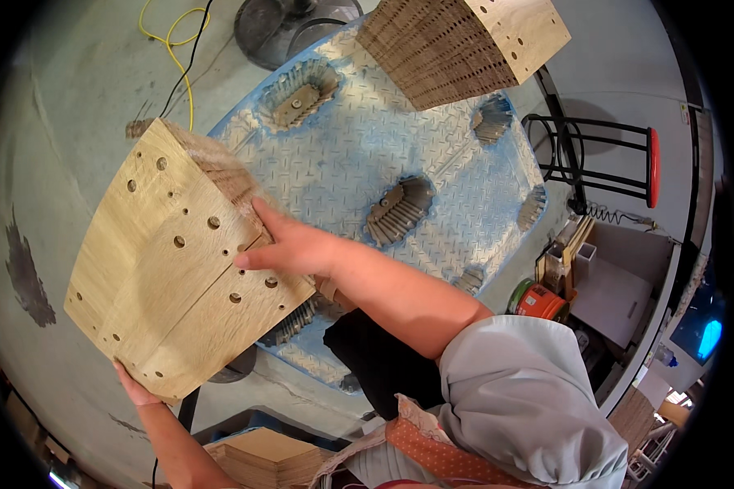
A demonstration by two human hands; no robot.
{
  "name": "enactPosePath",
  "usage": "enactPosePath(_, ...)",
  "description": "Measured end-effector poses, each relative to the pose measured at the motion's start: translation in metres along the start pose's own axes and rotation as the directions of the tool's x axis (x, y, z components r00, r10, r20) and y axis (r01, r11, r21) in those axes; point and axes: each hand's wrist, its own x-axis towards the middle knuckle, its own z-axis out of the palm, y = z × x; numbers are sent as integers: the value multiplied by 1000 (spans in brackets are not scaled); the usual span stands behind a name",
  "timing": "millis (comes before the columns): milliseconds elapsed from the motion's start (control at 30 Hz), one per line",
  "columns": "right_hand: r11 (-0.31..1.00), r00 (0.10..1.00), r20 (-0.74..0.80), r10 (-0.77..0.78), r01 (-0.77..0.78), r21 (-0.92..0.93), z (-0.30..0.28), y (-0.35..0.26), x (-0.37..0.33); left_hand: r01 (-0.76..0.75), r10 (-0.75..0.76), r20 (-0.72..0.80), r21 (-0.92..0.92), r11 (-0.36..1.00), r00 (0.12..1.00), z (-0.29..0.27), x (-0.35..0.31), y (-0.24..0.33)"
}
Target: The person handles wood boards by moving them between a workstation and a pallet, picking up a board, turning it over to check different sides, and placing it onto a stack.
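Observation:
Both my hands grip a stack of light wood-grain boards [163,261] with round drilled holes in the top board. My left hand [139,386] holds the near left corner, its fingers mostly hidden beneath the edge. My right hand [294,244] clasps the right edge, with the thumb lying on the top board. The stack hangs tilted over the left side of a worn blue plastic pallet [326,163]. At the pallet's far end stands a taller stack of similar drilled boards [448,57], showing rows of holes along its side.
More boards [273,448] lie close by my body at the bottom. A red-topped stool [653,167] stands to the right, near an orange-and-green bucket [538,300] and a grey cabinet [616,301]. A yellow cable [179,69] and a round black base [289,33] are on the floor.

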Motion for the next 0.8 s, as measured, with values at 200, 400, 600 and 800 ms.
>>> enactPosePath(200,859,994,-99,35,21,512,-17,33,2,-9,-3,-190,-60,998,982,-5,-9,-15)
enactPosePath(400,720,864,-73,498,-365,591,-8,88,13,26,-35,-15,-382,924,999,-26,-10,-118)
enactPosePath(600,639,913,-41,407,-252,727,1,111,27,-60,93,65,-387,920,994,-6,23,-149)
enactPosePath(800,834,911,-74,406,-336,437,0,58,12,-50,68,44,-336,940,997,-8,30,-125)
